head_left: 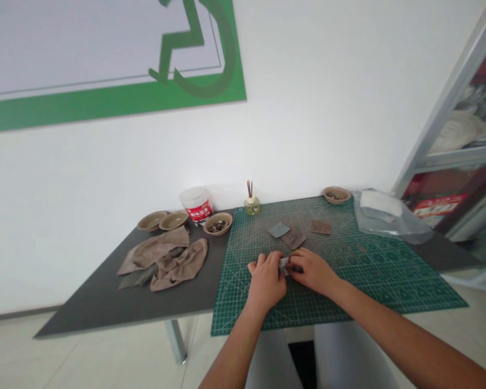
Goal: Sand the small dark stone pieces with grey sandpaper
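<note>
My left hand (266, 281) and my right hand (314, 272) meet over a green cutting mat (389, 283), their fingertips pinching a small pale piece (284, 264). A small dark piece (297, 268) shows in my right fingers, partly hidden, and I cannot tell what either piece is. Just beyond my hands lie several flat brownish-grey squares, perhaps sandpaper or card: a grey one (279, 229), a brown one with marks (293, 238), and another brown one (321, 227). None of them touches my hands.
The mat lies on a dark grey table (105, 302). To its left are crumpled tan cloths (166, 259), several tan bowls (217, 223), and a white tub (196, 205). A reed diffuser (251, 204) stands behind the mat, and a clear plastic bag (389, 216) lies at right.
</note>
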A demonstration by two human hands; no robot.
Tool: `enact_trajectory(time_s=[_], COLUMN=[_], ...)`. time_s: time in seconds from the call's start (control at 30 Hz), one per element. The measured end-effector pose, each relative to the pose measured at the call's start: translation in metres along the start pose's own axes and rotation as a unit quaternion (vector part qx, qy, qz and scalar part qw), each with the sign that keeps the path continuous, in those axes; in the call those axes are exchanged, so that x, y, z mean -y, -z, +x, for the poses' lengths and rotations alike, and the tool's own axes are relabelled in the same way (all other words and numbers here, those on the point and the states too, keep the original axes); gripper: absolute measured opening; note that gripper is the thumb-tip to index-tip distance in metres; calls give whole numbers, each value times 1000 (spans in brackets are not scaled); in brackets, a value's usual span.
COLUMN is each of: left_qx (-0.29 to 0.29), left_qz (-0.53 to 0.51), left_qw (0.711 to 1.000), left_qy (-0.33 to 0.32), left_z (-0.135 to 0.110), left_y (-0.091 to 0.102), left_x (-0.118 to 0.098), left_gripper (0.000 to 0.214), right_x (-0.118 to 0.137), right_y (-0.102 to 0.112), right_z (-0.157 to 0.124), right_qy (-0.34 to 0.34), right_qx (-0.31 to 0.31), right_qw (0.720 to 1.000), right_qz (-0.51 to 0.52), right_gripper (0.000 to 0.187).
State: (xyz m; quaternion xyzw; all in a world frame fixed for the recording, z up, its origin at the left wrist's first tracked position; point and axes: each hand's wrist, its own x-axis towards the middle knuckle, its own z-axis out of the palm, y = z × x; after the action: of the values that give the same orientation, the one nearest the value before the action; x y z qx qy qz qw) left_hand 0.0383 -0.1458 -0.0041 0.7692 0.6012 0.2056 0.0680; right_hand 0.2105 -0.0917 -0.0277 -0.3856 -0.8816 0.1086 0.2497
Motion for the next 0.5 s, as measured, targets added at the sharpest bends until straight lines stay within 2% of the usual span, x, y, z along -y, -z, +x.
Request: enact_trajectory(time_s=[0.07, 0.13, 0.23, 0.33, 0.4, 0.5], left_qx=[1, 0, -4, -10, -13, -15], left_qz=[2, 6, 20, 35, 41, 41], left_qw=[1000, 1000, 1000, 999, 999, 999], left_qy=[2, 4, -5, -15, -16, -13], left_z=[0, 0, 0, 1, 2, 2], left_y=[0, 0, -2, -5, -6, -8], left_x=[0, 0, 0, 0, 0, 0], left_gripper=[31, 32, 32, 31, 31, 33], right_x=[-2, -7, -18, -30, -35, -38], right_y=[-1, -1, 2, 9, 13, 15], right_z=[0, -1, -7, -18, -24, -30], right_qy=[-9, -60, -132, -155, -155, -152], right_qx=[-14, -58, -130, -177, -186, -162], right_qw=[1000, 996, 978, 964, 961, 968], right_qz=[12, 32, 91, 128, 133, 117], right_gripper=[5, 8, 20, 27, 23, 16])
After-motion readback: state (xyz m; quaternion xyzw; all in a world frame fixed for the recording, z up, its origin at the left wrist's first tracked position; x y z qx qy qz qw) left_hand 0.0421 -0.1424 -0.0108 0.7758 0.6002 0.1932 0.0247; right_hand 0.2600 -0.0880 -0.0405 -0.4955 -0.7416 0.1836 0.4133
